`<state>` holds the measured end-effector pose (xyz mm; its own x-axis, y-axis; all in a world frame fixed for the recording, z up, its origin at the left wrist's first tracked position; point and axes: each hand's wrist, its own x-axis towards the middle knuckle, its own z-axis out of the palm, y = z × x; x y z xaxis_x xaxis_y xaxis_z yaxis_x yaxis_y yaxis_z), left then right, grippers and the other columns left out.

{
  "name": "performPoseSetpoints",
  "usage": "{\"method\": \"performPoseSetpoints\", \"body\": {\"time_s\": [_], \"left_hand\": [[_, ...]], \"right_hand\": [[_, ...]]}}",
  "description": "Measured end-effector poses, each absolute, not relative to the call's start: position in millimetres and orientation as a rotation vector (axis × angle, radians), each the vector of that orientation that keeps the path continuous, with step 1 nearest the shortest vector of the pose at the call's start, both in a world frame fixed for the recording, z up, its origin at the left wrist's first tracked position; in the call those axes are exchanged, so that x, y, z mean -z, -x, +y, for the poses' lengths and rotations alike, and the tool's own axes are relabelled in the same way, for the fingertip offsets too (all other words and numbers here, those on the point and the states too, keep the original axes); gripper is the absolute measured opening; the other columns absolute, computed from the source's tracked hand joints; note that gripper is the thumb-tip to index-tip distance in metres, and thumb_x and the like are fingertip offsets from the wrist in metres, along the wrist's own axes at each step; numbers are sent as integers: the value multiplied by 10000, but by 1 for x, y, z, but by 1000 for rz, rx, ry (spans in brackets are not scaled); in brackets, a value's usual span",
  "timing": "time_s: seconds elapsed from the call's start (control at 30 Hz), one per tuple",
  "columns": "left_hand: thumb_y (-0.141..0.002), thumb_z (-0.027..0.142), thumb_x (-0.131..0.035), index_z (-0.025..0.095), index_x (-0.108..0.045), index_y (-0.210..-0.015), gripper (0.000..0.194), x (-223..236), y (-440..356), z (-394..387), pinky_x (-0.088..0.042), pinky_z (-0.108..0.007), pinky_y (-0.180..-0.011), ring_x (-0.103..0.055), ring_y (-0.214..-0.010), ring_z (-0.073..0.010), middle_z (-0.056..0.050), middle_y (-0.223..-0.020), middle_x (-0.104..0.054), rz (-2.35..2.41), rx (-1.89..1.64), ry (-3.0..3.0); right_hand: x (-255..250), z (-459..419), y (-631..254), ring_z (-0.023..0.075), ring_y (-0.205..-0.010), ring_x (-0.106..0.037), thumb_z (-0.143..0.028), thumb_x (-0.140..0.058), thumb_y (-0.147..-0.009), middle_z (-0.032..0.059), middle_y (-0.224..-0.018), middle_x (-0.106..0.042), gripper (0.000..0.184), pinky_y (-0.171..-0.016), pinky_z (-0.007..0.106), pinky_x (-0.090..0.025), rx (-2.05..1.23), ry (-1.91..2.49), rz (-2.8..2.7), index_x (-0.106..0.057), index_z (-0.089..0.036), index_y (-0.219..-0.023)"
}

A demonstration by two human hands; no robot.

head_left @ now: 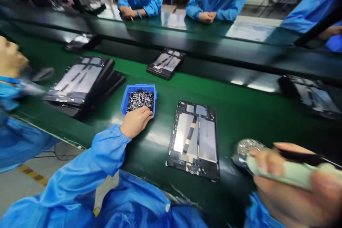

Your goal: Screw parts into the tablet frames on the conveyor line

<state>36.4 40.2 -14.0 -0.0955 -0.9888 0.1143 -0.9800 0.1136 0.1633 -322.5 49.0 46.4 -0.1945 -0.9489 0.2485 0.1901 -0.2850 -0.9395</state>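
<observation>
The green tabletop (153, 149) bears a squarish blue bin (124, 101).

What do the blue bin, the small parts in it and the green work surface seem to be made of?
Blue bin: probably molded plastic, uniform in color with a slight sheen.
Small parts: likely metal, judging by silvery glints, though dark pieces leave that open.
Green work surface: smooth and glossy, reflecting light; perhaps rubber or plastic sheeting.
</observation>
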Motion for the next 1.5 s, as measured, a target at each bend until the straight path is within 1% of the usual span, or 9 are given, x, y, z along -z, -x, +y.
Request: {"method": "performPoseSetpoints", "body": {"time_s": [0.07,0.33,0.43,0.6,0.77,0.9,1.03,1.17,1.5], "left_hand": [[-985,337,-432,174,-672,-1023,293,7,-27,41,-494,-274,-816,-636,-932,-196,-76,-1024,-654,-2279,163,-1883],[-892,337,-594,226,-693,-1047,215,-16,-32,5,-501,-332,-803,-642,-972,-248,-42,-1123,-623,-2251,298,-2170],[-903,315,-559,202,-707,-945,191,-10,-39,-1,-489,-351,-848,-630,-1005,-255,-38,-1062,-632,-2151,276,-2108],[-936,330,-481,160,-685,-1006,275,-5,-35,8,-484,-366,-857,-608,-1012,-247,-76,-1102,-608,-1979,183,-1949],[-983,311,-396,151,-678,-989,325,-10,6,35,-476,-307,-754,-590,-983,-205,-80,-1155,-610,-2100,21,-1565],[-916,424,-581,188,-670,-884,254,4,44,60,-335,-253,-502,-571,-812,-156,-43,-988,-645,-2512,382,-838],[-795,454,-736,173,-664,-877,302,20,59,73,-255,-295,-453,-543,-830,-177,-70,-981,-626,-2608,428,-685],[-863,367,-672,184,-676,-971,212,26,60,74,-296,-302,-474,-533,-896,-181,-74,-1043,-615,-2647,408,-696],[-913,289,-580,186,-692,-926,152,34,63,77,-297,-313,-456,-534,-913,-180,-64,-1057,-609,-2570,421,-715]], "right_hand": [[-56,57,298,142,-458,-409,-542,-730,-685,-25,-460,-428,366,-580,351,-438,1631,1102,969,-701,-202,-817],[-59,55,226,131,-484,-485,-391,-652,-785,-33,-510,-495,296,-622,336,-447,1447,1274,771,-683,-135,-930],[-56,61,234,129,-494,-478,-404,-640,-797,-39,-518,-482,314,-631,338,-445,1358,1301,741,-680,-144,-967],[-40,79,255,110,-437,-413,-453,-549,-838,-61,-491,-421,351,-577,311,-396,1289,1312,758,-659,-153,-983],[-28,89,259,108,-419,-372,-484,-524,-856,-65,-494,-400,365,-558,315,-359,1384,1304,805,-655,-156,-948],[-33,91,256,137,-435,-375,-512,-523,-858,-53,-495,-392,357,-560,354,-356,1301,1351,894,-657,-201,-974],[-38,91,259,177,-434,-360,-501,-494,-852,-25,-482,-375,331,-546,419,-353,1212,1399,955,-668,-261,-997],[-39,91,258,184,-410,-347,-514,-461,-844,-20,-462,-351,348,-512,439,-349,1189,1460,976,-667,-277,-994],[-33,91,250,174,-392,-364,-482,-507,-842,-39,-450,-364,275,-484,404,-328,1208,1538,913,-637,-254,-921]]}}
